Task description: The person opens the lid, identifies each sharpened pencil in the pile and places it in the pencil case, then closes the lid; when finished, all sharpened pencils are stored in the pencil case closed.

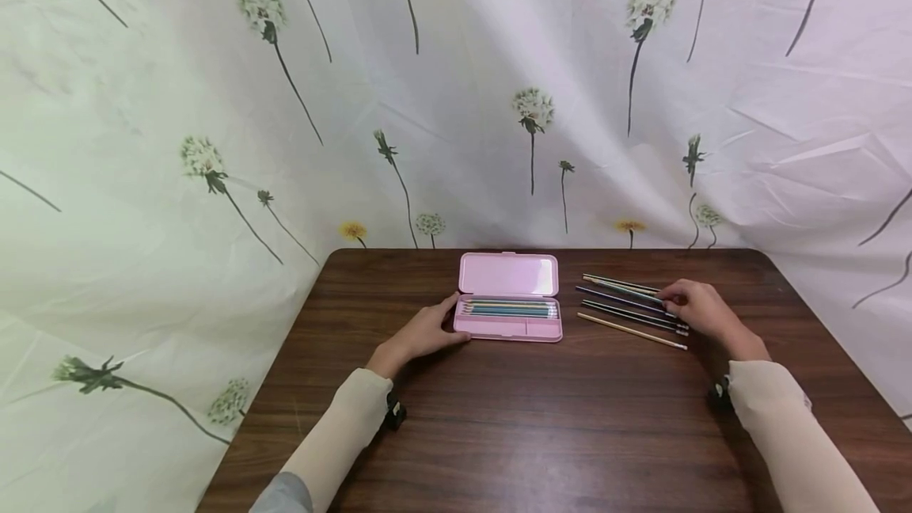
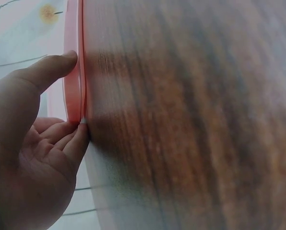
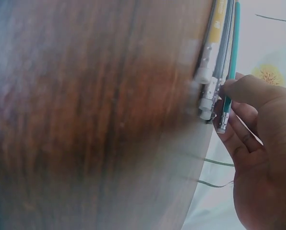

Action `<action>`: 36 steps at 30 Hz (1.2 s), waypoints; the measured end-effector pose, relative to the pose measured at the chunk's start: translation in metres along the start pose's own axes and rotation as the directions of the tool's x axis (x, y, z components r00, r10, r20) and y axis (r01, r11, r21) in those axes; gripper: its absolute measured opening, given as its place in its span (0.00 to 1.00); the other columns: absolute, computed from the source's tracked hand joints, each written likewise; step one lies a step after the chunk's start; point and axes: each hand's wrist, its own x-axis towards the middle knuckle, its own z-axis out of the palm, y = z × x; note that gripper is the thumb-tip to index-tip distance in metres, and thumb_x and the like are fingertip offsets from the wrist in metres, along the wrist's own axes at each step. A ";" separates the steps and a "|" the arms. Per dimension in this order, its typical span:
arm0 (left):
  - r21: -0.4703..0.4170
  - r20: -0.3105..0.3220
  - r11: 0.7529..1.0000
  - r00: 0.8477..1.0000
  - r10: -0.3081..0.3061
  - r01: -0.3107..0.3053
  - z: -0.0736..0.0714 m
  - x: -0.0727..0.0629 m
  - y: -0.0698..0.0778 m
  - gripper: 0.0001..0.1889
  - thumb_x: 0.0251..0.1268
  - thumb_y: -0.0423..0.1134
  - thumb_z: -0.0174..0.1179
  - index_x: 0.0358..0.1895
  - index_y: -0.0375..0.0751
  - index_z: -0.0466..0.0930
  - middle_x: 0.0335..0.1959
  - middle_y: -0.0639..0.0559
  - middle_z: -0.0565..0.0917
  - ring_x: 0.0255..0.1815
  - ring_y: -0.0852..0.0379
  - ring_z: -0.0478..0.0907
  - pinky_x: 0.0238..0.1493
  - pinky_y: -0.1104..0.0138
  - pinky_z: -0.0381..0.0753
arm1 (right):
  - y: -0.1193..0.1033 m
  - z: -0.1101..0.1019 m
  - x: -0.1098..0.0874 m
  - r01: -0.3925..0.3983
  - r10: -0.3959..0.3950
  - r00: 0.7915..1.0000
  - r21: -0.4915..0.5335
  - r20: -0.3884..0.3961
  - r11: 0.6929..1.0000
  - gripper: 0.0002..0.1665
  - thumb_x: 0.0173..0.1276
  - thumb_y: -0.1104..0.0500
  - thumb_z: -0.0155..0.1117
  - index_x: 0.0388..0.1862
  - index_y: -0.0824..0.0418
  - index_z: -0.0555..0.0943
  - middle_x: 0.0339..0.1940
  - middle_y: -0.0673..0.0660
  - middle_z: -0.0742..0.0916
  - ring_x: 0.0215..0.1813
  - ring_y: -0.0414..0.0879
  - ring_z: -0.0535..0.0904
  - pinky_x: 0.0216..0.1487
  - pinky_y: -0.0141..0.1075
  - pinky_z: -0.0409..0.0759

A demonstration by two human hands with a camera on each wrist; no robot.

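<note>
A pink pencil case lies with its lid up near the table's far edge. Several teal and yellowish pencils lie side by side in its back compartment. My left hand holds the case at its left end, thumb on the front side and fingers around the corner. Over a loose group of pencils to the right, my right hand pinches a teal pencil near its eraser end. Dark pencils and a yellow pencil lie beside that hand on the table.
The dark wood table extends toward me below the case. A white curtain with a dandelion print hangs right behind the table's far edge. The case's front compartment has a small divider.
</note>
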 end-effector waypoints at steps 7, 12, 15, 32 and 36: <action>-0.005 0.001 1.000 1.000 -0.001 0.001 0.001 0.000 -0.001 0.50 0.72 0.55 0.70 0.87 0.41 0.53 0.84 0.38 0.66 0.83 0.41 0.66 0.81 0.46 0.68 | -0.009 -0.006 -0.001 0.002 0.001 0.998 0.047 -0.063 0.999 0.10 0.69 0.71 0.71 0.46 0.66 0.93 0.42 0.63 0.93 0.41 0.47 0.86 0.40 0.39 0.82; -0.010 0.000 1.000 1.000 0.005 -0.005 0.000 0.000 -0.003 0.50 0.72 0.55 0.70 0.87 0.41 0.53 0.84 0.39 0.66 0.83 0.41 0.66 0.80 0.46 0.68 | -0.019 -0.013 0.004 0.007 0.000 0.997 0.094 -0.082 0.996 0.11 0.70 0.73 0.70 0.47 0.66 0.92 0.41 0.62 0.93 0.36 0.33 0.81 0.35 0.32 0.78; -0.002 -0.001 1.000 1.000 0.002 -0.002 0.001 0.000 -0.003 0.49 0.72 0.54 0.70 0.87 0.40 0.53 0.83 0.38 0.66 0.83 0.41 0.66 0.80 0.46 0.69 | -0.025 -0.015 0.009 0.017 -0.006 0.995 0.104 -0.104 0.994 0.12 0.70 0.73 0.70 0.47 0.64 0.93 0.41 0.61 0.93 0.36 0.30 0.80 0.34 0.30 0.78; -0.019 0.008 0.998 0.998 0.059 -0.059 0.000 0.004 -0.012 0.51 0.71 0.59 0.68 0.87 0.37 0.53 0.82 0.32 0.66 0.81 0.36 0.67 0.78 0.43 0.70 | -0.082 -0.027 0.039 0.069 -0.059 0.997 0.307 -0.042 0.949 0.11 0.75 0.68 0.68 0.52 0.64 0.92 0.45 0.62 0.93 0.41 0.28 0.87 0.42 0.36 0.88; -0.019 0.009 0.999 1.000 0.028 -0.028 -0.002 0.001 -0.003 0.50 0.72 0.53 0.70 0.87 0.38 0.52 0.83 0.36 0.66 0.83 0.39 0.66 0.80 0.44 0.68 | -0.098 -0.027 0.046 0.076 -0.070 0.997 0.325 -0.029 0.943 0.10 0.76 0.68 0.68 0.51 0.64 0.92 0.45 0.62 0.93 0.42 0.32 0.88 0.42 0.35 0.88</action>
